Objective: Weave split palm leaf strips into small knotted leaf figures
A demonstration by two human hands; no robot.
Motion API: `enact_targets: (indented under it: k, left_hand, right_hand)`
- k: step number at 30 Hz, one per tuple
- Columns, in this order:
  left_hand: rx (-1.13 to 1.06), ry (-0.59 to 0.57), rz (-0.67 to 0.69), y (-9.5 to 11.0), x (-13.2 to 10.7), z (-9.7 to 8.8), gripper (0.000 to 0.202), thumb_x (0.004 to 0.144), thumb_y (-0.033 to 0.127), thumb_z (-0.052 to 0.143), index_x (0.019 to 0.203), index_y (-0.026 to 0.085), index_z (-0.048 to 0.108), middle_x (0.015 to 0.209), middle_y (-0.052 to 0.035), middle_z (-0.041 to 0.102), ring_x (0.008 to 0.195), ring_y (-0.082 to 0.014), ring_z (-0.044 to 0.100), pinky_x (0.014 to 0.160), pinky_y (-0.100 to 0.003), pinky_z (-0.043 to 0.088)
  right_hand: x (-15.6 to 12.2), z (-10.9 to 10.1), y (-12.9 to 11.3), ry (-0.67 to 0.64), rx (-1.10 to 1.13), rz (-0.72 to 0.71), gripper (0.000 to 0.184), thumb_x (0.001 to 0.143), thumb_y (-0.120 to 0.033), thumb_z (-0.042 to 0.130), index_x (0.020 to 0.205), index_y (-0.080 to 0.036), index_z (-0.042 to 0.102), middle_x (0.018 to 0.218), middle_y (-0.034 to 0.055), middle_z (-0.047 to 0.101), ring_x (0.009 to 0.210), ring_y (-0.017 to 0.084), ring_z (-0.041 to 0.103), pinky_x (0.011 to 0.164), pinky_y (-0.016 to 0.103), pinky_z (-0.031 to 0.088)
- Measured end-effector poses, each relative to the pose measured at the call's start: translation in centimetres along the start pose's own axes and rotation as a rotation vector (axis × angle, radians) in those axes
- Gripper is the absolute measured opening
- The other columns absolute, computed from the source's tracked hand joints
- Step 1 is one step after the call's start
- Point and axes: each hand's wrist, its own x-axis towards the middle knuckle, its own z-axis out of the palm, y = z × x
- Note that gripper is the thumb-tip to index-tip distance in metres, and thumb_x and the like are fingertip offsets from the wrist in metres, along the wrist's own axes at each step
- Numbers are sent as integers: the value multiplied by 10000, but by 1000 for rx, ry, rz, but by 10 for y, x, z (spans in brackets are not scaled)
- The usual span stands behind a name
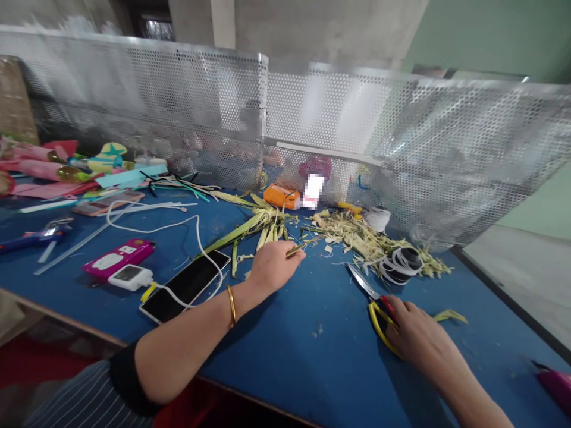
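Observation:
My left hand [273, 263] rests on the blue table [312, 351] with its fingers closed on a thin green leaf strip [295, 250], right beside a bunch of long green leaf strips [256, 224]. My right hand [417, 336] lies on the yellow handles of a pair of scissors [375, 300], whose blades point away to the upper left. A pile of pale leaf trimmings [366, 238] lies beyond the scissors, with a black-and-white roll of wire [401, 263] on it.
A black phone [185, 284] with a white cable lies left of my left forearm, next to a white charger [130, 276] and a pink device [118, 255]. An orange box [282, 196] sits by the perforated metal screen [178, 101]. Colourful craft pieces crowd the far left.

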Motion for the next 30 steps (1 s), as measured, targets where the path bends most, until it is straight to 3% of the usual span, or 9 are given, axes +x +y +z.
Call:
enact_targets:
  k: [4,7,11,12,15,21,25,27,30]
  left_hand:
    - [16,24,-27,-3,3,-1,294,818,349,553,573,187,555,564,2,536,564,-129,453,561,-258,282]
    - [48,58,-53,-6,6,-2,296,818,338,557,564,186,541,572,-6,560,568,-135,476,563,-256,284]
    - [71,91,-39,-9,8,0,293,819,340,559,569,188,543,583,-11,582,585,-141,503,564,-254,284]
    - [69,97,-26,-10,8,0,282,820,335,557,579,188,552,597,-13,594,597,-141,513,567,-252,286]
    - [78,122,-1,-12,7,1,285,828,331,541,582,187,551,603,-15,596,589,-136,499,564,-250,281]
    - [124,164,-29,-14,8,-1,332,838,366,523,559,187,525,554,0,552,535,-123,410,539,-260,239]
    - [156,172,-41,-15,9,-1,326,840,379,525,577,187,545,579,-13,585,549,-130,431,552,-262,242]
    - [153,165,-37,-15,9,1,322,843,381,522,588,188,556,598,-21,604,561,-134,446,559,-263,248]
    - [151,158,-20,-16,8,3,329,847,388,518,588,189,562,613,-31,620,570,-140,461,562,-266,251]
  right_hand:
    - [5,-10,-7,58,181,118,567,723,-142,532,1288,-101,513,983,160,648,733,259,629,630,335,429]
    - [-4,-23,-23,71,763,141,587,727,-268,606,1303,-208,507,904,71,659,637,182,571,550,273,419]
    - [-23,-43,-66,-289,1771,166,480,726,-410,717,1136,-204,574,716,-15,573,440,59,368,421,200,322]
    - [-26,-48,-77,-416,1926,149,407,730,-401,737,1046,-184,599,676,-27,534,441,42,331,425,188,308]
    - [-30,-57,-104,-581,2273,105,401,776,-498,704,1019,-190,622,751,-13,538,485,30,308,454,175,313]
    - [-32,-68,-125,-618,2469,48,512,752,-649,646,999,-200,642,818,24,573,562,71,396,553,224,415]
    - [-27,-67,-124,-493,2422,335,490,729,-599,704,1046,-234,625,889,39,620,720,131,550,675,255,485]
    - [-25,-66,-121,-418,2391,441,430,757,-564,698,1034,-244,619,842,21,618,690,119,552,623,225,477]
    - [-26,-68,-122,-542,2376,342,501,755,-644,645,1022,-221,628,690,-15,548,486,64,413,439,177,375]
